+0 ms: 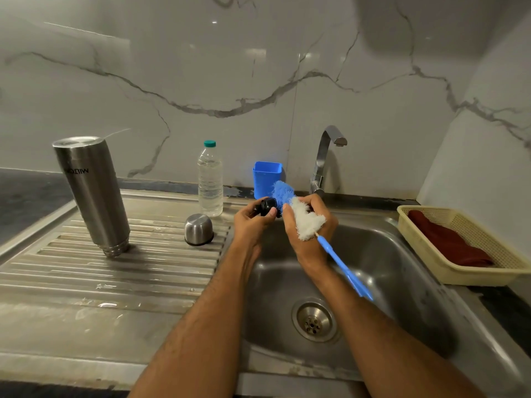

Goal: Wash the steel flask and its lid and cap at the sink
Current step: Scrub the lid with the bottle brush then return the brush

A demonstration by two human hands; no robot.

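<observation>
One ribbed steel drainboard beside sink, marble-veined wall behind.

A clear plastic water bottle with a teal cap stands near a blue plastic cup. A cream basket holds a maroon cloth.

Home kitchen: steel sink, tap, marble-look wall tiles.
</observation>
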